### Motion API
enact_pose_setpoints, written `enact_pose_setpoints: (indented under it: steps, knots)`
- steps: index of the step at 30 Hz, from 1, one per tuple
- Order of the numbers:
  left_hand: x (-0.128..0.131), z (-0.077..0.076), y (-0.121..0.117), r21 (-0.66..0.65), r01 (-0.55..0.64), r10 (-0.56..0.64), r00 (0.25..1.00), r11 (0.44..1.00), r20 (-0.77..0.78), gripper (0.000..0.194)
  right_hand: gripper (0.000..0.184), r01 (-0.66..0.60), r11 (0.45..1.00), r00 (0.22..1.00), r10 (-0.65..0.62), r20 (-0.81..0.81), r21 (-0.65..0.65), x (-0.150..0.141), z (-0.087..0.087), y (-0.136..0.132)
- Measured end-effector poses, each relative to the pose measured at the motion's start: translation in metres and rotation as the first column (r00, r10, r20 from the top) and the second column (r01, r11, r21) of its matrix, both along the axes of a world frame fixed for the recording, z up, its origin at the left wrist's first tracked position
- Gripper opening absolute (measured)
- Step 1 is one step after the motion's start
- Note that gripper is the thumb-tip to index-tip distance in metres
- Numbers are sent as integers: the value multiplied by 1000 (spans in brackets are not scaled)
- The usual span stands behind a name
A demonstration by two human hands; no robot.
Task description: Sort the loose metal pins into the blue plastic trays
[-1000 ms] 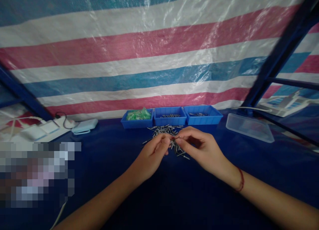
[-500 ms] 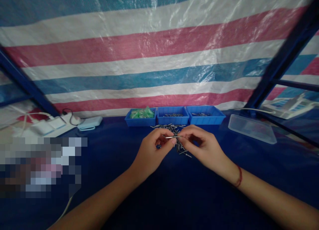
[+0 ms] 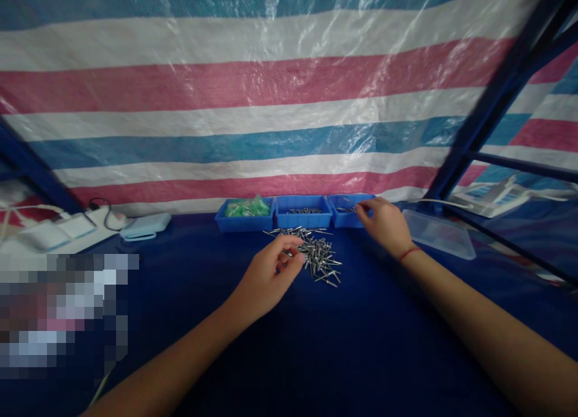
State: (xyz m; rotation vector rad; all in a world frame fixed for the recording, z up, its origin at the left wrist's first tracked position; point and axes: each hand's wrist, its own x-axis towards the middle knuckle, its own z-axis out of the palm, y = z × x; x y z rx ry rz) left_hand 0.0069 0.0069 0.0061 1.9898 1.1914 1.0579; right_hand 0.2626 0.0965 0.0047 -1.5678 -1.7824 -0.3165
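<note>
A heap of small metal pins (image 3: pixel 316 251) lies on the dark blue table (image 3: pixel 325 351). My left hand (image 3: pixel 271 275) rests at the heap's left edge, thumb and fingers pinched together; what they grip is too small to name. My right hand (image 3: pixel 383 219) reaches out over the right blue bin (image 3: pixel 345 207), its fingers curled at the rim above some pins inside. Whether it holds one I cannot make out. A red string circles my right wrist.
Behind the heap stand the middle blue bin (image 3: pixel 303 211) with pins and the left blue bin (image 3: pixel 244 212) with green pieces. A clear plastic lid (image 3: pixel 438 233) lies at the right, white devices and cables (image 3: pixel 90 224) at the left. A striped tarp hangs behind.
Both hands held one pin between them over the heap. My right hand has since moved away to the right bin, and my left hand has dropped to the heap's edge.
</note>
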Motion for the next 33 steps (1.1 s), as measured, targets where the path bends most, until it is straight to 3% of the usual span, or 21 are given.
enact_pose_setpoints:
  steps: [4,8,12,16,20,30,33]
  knots:
    - [-10,0,6,118,17,12,972,993,-236,23,32,14,1000,1000,-14,7,-16,2,-6,-1]
    - [-25,3,14,188,56,40,880,981,-472,16,30,-169,985,985,169,-19,-20,-16,-8,-14]
    - [-29,3,15,134,119,-20,817,984,-576,24,24,-381,921,923,374,-91,-83,-40,-11,-33]
    - [-23,-2,11,149,107,20,744,983,-668,33,23,-545,827,836,522,-170,-136,-60,-11,-54]
    - [-20,-6,9,160,101,38,722,982,-691,23,23,-622,765,781,590,-204,-166,-69,-9,-65]
    - [-22,-7,10,117,-35,100,786,992,-610,13,21,-648,738,759,610,-226,-188,-71,-8,-68]
    - [-20,-7,10,138,-54,119,841,989,-528,13,20,-659,726,749,608,-264,-196,-73,-10,-69]
